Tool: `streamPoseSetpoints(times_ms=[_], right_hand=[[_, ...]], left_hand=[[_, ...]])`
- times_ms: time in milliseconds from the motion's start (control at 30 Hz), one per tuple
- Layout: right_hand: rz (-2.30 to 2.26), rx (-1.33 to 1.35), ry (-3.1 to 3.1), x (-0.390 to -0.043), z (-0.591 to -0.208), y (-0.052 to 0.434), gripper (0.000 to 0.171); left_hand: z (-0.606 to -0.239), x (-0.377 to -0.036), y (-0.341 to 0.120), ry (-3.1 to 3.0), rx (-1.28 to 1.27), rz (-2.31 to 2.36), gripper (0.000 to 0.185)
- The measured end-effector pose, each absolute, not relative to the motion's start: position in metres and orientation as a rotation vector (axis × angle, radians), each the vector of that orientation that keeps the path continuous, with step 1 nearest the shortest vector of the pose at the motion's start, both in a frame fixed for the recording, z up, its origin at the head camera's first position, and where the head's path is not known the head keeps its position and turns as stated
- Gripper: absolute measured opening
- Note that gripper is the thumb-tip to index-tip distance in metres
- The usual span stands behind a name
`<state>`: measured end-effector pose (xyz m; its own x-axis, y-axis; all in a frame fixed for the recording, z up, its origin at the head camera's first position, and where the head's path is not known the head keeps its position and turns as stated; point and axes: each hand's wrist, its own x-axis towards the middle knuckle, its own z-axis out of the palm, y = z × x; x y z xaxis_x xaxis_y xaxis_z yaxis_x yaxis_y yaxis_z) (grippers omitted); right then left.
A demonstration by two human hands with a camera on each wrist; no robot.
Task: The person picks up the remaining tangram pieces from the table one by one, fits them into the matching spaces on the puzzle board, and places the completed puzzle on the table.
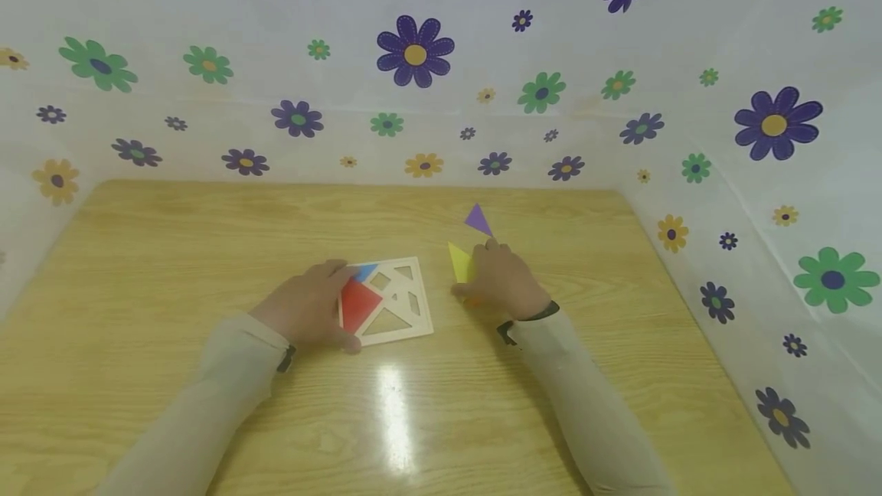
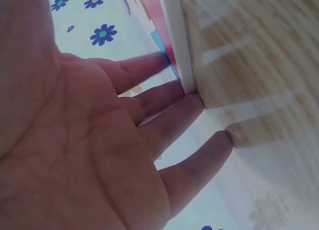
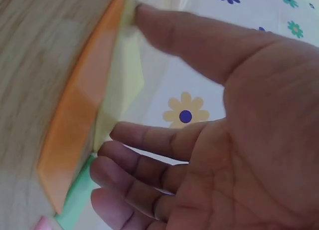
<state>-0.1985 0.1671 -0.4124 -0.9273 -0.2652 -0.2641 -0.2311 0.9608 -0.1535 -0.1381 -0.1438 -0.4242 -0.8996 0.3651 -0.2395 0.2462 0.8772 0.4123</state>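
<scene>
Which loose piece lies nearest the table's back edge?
The purple triangle; the yellow piece and orange piece lie closer to the person, by the right hand.

There are two hands [image 1: 310, 303] [image 1: 506, 280], one tray [image 1: 423, 297] with five bare cut-outs [image 1: 387, 321], and seven pieces: one red [image 1: 359, 308], one blue [image 1: 366, 272], one purple [image 1: 478, 220], one yellow [image 1: 461, 265], one orange [image 3: 83, 103], one green [image 3: 77, 194], one pink [image 3: 43, 223].

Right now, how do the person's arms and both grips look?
The left sleeve and right sleeve are long, plain and pale. A dark left wristband and dark right wristband show. The left grip and right grip are bare hands, without gloves.
</scene>
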Motion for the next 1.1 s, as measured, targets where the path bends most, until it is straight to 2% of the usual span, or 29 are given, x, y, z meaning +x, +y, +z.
streamPoseSetpoints(times_ms=[367, 600, 800, 900, 1100], right_hand=[[-0.211, -0.381, 2.722, -0.198, -0.398, 0.179, 0.048], [-0.155, -0.287, 2.720, -0.202, -0.396, 0.192, 0.047], [-0.139, -0.293, 2.725, -0.203, -0.396, 0.191, 0.046], [-0.133, -0.286, 2.732, -0.203, -0.396, 0.190, 0.046], [-0.132, -0.286, 2.726, -0.203, -0.395, 0.191, 0.048]], left_hand=[[-0.423, -0.137, -0.145, 2.725, 0.471, 0.515, 0.117], [-0.422, -0.138, -0.147, 2.734, 0.517, 0.494, 0.099], [-0.421, -0.138, -0.151, 2.724, 0.547, 0.513, 0.098], [-0.418, -0.138, -0.151, 2.715, 0.532, 0.516, 0.099], [-0.416, -0.137, -0.150, 2.681, 0.505, 0.484, 0.118]])
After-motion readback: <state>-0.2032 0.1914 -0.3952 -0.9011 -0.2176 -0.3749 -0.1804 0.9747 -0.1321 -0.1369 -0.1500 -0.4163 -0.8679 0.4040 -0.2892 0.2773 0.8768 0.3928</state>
